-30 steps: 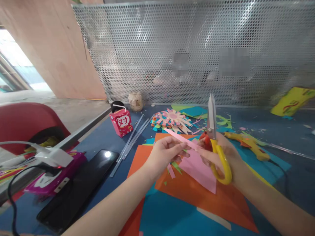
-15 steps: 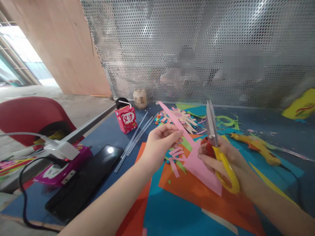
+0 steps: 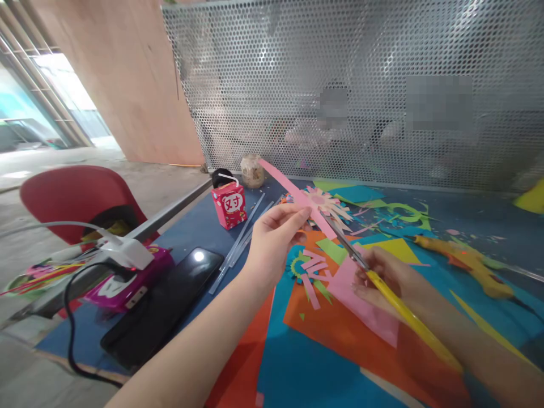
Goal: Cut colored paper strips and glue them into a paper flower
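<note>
The pink strip [image 3: 285,184] is up in the air above the middle of the table, slanting from upper left down to the right, with the left hand [image 3: 275,238] pinching it between thumb and fingers near its lower part. The scissors [image 3: 349,247] point up and left, their blades at the strip's lower end; whether they bite into the paper I cannot tell. The right hand [image 3: 389,283] has its fingers closed around the yellow handle. Below the hands, a pink sheet [image 3: 369,314] lies on an orange sheet [image 3: 323,331], which overlaps a blue sheet [image 3: 293,368]. Pink snippets [image 3: 311,293] are scattered just beside a small turquoise flower [image 3: 295,266]. Behind the strip sits a larger paper flower [image 3: 338,211], partly covered. A yellow glue gun [image 3: 471,263] lies to the right. On the left are clear sticks [image 3: 244,229], a red drink box [image 3: 229,205] with a bent straw, a jar [image 3: 253,173], a dark phone [image 3: 170,303] and, beside it, a purple power strip [image 3: 117,292]. A red chair [image 3: 72,195] stands beyond the table's left edge, and a perforated metal panel [image 3: 289,73] rises along the back.
</note>
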A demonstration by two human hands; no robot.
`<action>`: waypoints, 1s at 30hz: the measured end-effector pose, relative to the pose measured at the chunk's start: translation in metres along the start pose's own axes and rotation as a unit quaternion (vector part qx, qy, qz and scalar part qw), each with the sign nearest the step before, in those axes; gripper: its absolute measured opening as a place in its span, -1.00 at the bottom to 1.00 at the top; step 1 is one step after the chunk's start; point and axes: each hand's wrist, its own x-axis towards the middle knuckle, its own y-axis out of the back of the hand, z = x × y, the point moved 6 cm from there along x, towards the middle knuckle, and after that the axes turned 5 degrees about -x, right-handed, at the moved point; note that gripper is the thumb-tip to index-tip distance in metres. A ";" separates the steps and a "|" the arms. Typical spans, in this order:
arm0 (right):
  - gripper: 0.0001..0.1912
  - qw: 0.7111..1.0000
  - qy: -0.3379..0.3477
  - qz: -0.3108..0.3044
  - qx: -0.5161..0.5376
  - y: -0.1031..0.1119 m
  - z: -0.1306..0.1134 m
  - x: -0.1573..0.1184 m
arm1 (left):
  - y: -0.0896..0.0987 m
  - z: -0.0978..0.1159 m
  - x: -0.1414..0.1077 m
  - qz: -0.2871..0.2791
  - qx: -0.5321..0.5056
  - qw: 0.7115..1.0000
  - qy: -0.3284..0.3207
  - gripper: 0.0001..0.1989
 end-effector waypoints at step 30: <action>-0.64 1.000 -0.017 -0.023 0.002 -0.009 0.007 -0.004 | 0.012 0.003 0.000 0.075 0.083 0.992 -0.053 -0.86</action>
